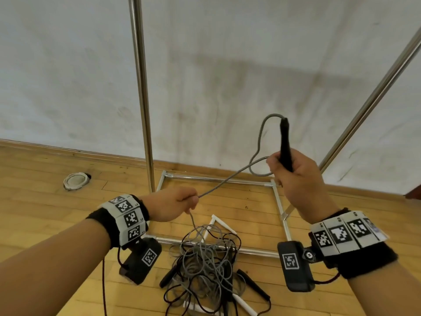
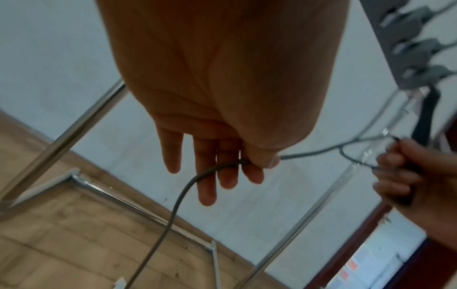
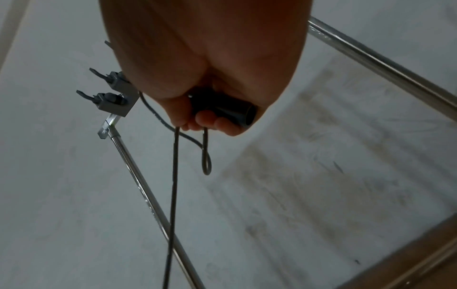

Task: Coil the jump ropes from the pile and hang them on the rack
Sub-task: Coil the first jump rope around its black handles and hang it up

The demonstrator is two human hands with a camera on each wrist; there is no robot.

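My right hand (image 1: 293, 169) grips the black handle (image 1: 285, 142) of a grey jump rope upright, together with a small loop of its cord (image 1: 258, 142). The grey cord (image 1: 218, 185) runs down-left to my left hand (image 1: 180, 202), which pinches it between thumb and forefinger (image 2: 257, 162); the other fingers are extended. From there the cord drops into the tangled pile of grey and black ropes (image 1: 205, 263) on the floor. In the right wrist view the handle (image 3: 222, 109) sits in my curled fingers with the loop (image 3: 206, 156) hanging below.
The metal rack stands ahead: a left upright pole (image 1: 141, 94), a slanted right pole (image 1: 373, 94) and a base frame (image 1: 218, 179) on the wooden floor. Grey hooks (image 3: 113, 99) sit on its rail. A white coiled rope (image 1: 75, 180) lies by the wall.
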